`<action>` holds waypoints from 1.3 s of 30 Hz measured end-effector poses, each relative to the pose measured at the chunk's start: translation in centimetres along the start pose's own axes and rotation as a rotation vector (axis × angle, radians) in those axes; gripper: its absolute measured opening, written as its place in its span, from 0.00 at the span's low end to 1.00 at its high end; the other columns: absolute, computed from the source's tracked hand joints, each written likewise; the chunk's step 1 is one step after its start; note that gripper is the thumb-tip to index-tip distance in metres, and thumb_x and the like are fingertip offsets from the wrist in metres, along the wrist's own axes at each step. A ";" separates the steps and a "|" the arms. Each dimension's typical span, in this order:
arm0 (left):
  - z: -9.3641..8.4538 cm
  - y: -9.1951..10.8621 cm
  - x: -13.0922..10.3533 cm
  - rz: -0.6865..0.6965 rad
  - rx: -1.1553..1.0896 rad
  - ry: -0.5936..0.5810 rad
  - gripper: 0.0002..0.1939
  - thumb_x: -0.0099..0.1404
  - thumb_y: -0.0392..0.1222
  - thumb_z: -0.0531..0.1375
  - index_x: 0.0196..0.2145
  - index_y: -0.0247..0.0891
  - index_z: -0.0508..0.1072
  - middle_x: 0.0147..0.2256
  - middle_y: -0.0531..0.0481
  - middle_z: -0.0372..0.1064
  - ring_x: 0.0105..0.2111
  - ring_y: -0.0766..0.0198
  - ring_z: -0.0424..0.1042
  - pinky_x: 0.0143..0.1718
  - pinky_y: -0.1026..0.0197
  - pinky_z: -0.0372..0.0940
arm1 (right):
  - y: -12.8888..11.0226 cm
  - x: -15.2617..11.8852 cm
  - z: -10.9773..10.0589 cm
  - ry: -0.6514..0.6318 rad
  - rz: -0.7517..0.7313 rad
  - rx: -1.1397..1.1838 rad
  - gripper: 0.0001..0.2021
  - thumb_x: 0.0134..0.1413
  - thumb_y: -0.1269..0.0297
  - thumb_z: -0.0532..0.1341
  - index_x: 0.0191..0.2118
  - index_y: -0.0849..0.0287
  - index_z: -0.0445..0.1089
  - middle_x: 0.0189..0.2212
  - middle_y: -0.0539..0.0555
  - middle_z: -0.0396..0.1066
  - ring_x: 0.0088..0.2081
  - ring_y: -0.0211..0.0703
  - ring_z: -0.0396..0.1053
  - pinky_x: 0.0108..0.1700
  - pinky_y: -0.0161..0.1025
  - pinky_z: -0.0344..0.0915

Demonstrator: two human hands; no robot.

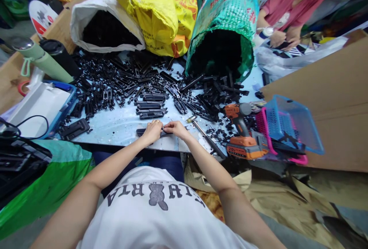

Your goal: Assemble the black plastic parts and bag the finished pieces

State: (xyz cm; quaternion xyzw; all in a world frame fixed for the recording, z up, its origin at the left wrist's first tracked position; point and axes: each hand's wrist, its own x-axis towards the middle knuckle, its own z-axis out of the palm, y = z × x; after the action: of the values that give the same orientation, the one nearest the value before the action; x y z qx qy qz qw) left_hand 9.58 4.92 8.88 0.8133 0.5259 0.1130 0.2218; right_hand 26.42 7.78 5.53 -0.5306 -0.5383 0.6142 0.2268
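Observation:
Near the table's front edge, a long black plastic part (140,131) lies flat under my hands. My left hand (153,130) is closed on its middle, fingers bent over it. Just to the right, my right hand (175,128) pinches at the same part, thumb and fingertips together; whatever small piece may be between them is too small to make out. The fingertips of both hands nearly touch. Beyond them sits a stack of similar black parts (151,107). A hammer (205,136) lies right of my right hand, its head toward the back.
An orange cordless drill (243,134) stands at the right beside a blue basket (310,126). Loose black pieces (115,80) spread before a white sack (77,22) and a green sack (250,61). A green bottle (48,63) stands left. Another person's hands (284,40) work at back right.

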 end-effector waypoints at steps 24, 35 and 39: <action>-2.7 -4.1 2.4 -0.110 0.003 0.450 0.10 0.64 0.41 0.53 0.41 0.36 0.69 0.42 0.42 0.67 0.45 0.53 0.62 0.45 0.53 0.58 | -1.4 -2.7 -2.4 0.421 -0.346 -1.021 0.17 0.58 0.60 0.53 0.49 0.61 0.68 0.48 0.61 0.66 0.48 0.51 0.61 0.50 0.44 0.55; -5.9 -6.4 19.0 -0.497 0.188 0.162 0.14 0.61 0.32 0.52 0.43 0.28 0.72 0.48 0.31 0.62 0.49 0.47 0.59 0.45 0.50 0.58 | 0.5 -4.7 -0.3 0.240 -0.240 -1.016 0.14 0.62 0.64 0.49 0.42 0.59 0.71 0.38 0.57 0.69 0.40 0.42 0.67 0.44 0.35 0.59; -6.1 -6.8 21.7 -0.566 0.204 0.101 0.15 0.61 0.34 0.53 0.44 0.27 0.71 0.47 0.29 0.64 0.49 0.45 0.59 0.45 0.48 0.57 | 0.4 -2.6 -2.5 0.243 -0.364 -0.858 0.12 0.59 0.63 0.54 0.45 0.59 0.69 0.39 0.55 0.70 0.41 0.41 0.67 0.45 0.36 0.61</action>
State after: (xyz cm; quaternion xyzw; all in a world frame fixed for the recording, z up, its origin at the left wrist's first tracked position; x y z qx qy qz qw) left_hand 10.69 28.42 9.88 0.6459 0.7506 0.0336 0.1354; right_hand 29.64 6.47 6.61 -0.5413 -0.7970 0.2203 0.1526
